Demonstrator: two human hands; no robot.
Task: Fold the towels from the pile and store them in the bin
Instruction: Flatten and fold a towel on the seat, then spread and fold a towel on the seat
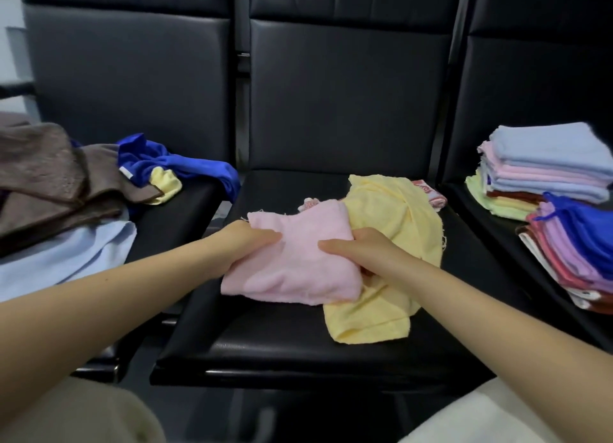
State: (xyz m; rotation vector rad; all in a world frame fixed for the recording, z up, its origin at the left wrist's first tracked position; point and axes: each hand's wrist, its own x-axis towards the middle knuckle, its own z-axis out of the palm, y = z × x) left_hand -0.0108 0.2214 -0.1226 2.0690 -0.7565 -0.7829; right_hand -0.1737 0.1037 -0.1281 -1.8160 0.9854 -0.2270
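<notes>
Both hands grip one folded pale pink terry towel (pixel 295 260) over the middle black padded seat (pixel 265 343). The left hand (pixel 247 243) holds its left edge, with the thumb on top and the fingers curled under the cloth. The right hand (pixel 351 248) holds its right edge in the same way, thumb on top. Under the pink towel and to its right lies a crumpled pale yellow towel (pixel 391 243), which touches the seat and partly carries the pink one. Behind the yellow towel, a small white cloth with red print (pixel 429 192) shows at the back of the same seat. On the left seat lies the loose pile: a brown towel (pixel 49 184), a bright blue satin-like cloth (pixel 185 165), a small yellow piece (pixel 166 185) and a light blue sheet (pixel 66 253). On the right seat stand two stacks of folded towels, well apart from the hands: the far stack (pixel 544 170) in light blue, pink and pale green, and the near stack (pixel 577 257) in purple, pink and white with a blue cloth on top. No bin can be seen from this view.
</notes>
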